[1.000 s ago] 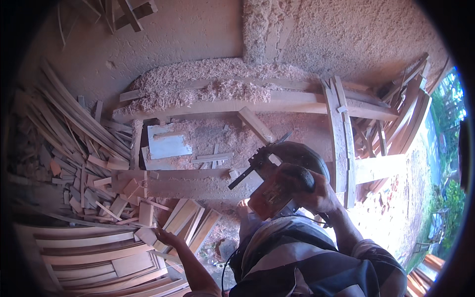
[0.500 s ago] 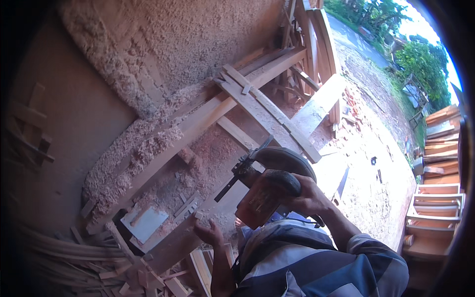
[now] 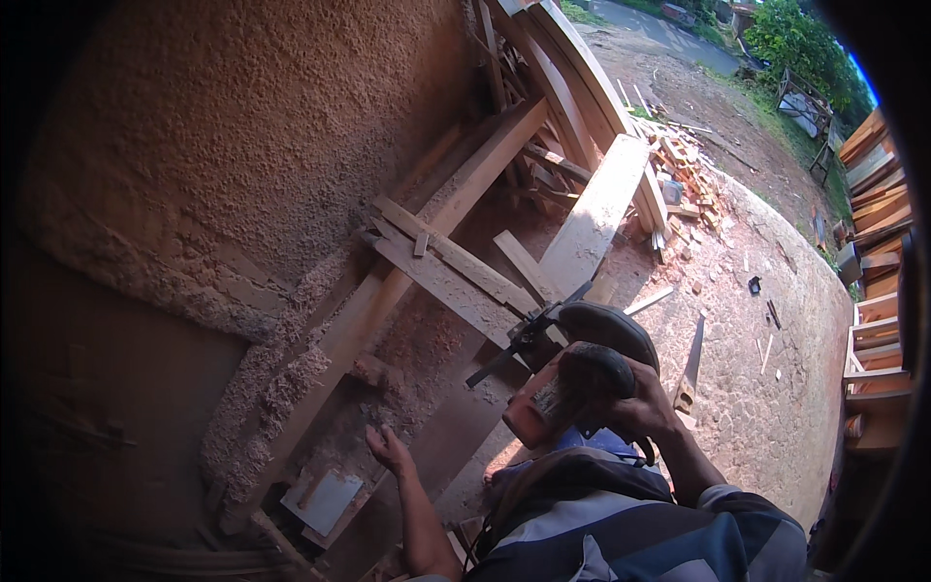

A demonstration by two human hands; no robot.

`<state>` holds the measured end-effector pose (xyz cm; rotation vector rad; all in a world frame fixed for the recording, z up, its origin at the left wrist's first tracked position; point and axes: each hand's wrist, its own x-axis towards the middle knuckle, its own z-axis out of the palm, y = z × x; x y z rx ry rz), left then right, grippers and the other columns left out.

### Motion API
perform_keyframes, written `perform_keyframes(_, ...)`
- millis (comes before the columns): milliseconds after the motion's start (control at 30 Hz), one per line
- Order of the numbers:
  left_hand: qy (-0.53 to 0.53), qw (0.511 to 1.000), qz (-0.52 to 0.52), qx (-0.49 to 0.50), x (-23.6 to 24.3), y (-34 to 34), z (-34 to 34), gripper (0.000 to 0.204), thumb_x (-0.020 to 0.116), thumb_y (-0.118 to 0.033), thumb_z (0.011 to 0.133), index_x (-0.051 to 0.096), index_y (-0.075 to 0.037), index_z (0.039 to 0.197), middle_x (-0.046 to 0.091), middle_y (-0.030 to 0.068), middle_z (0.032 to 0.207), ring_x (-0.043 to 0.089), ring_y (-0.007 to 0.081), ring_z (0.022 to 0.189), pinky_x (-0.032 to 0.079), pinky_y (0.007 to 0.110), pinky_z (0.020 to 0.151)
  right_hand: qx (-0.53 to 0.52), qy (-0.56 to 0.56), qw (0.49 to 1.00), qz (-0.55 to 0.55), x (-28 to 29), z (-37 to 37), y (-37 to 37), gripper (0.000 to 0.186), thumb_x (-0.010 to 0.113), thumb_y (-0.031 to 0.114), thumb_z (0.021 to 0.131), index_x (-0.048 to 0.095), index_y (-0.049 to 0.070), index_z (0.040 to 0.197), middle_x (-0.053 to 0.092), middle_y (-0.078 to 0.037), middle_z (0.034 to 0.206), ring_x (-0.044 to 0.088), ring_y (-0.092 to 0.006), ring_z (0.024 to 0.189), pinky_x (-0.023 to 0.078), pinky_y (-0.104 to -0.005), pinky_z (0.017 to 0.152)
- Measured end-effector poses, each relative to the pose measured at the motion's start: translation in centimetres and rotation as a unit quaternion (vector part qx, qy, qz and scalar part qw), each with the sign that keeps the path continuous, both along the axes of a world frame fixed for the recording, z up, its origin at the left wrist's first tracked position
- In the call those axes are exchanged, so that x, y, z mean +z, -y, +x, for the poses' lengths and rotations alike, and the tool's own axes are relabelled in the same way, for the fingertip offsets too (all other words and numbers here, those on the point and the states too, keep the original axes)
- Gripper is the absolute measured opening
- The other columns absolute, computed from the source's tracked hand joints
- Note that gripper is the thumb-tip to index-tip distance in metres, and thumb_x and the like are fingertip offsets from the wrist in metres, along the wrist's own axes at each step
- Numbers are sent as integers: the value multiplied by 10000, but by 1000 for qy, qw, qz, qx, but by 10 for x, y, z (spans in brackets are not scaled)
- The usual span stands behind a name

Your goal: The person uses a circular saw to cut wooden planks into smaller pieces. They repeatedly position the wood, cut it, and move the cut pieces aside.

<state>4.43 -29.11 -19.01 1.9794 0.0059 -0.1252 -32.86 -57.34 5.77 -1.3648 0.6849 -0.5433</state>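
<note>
My right hand grips the handle of an orange and black handheld circular saw, held up in front of my chest above the sawdust-covered workbench. The saw's dark guard points away from me, a thin lever sticking out to its left. My left hand hovers empty, fingers spread, over the bench near a small pale metal plate. Crossed wooden boards lie just beyond the saw.
A heap of sawdust fills the upper left. Long planks lean at the centre top, with offcuts scattered on the dirt ground. A handsaw lies on the ground at right. Wooden frames are stacked at the right edge.
The view has swung right, away from the pile of slats toward the yard. My left hand has left the slats and now hangs open over the bench. The saw stays in my right hand.
</note>
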Motion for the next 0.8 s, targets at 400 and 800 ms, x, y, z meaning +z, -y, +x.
perform_keyframes(400, -235, 959, -138, -81, -43, 293, -48, 635, 664, -459, 1026, 561, 77, 1350, 621, 180, 1328, 568, 256, 1240, 457, 444, 1044, -237, -111, 965, 19, -29, -85, 144, 509, 684, 2, 812, 646, -8, 1319, 706, -77, 1119, 675, -145, 939, 545, -303, 824)
perform_keyframes(800, -186, 976, -108, 41, 2, 335, -71, 515, 642, -402, 1046, 633, 77, 1236, 674, 215, 1285, 634, 324, 1201, 503, 453, 1028, -465, -158, 858, 150, -101, -146, 162, 52, 611, 42, 777, 577, 8, 797, 560, -71, 578, 556, -176, 368, 441, -296, 324)
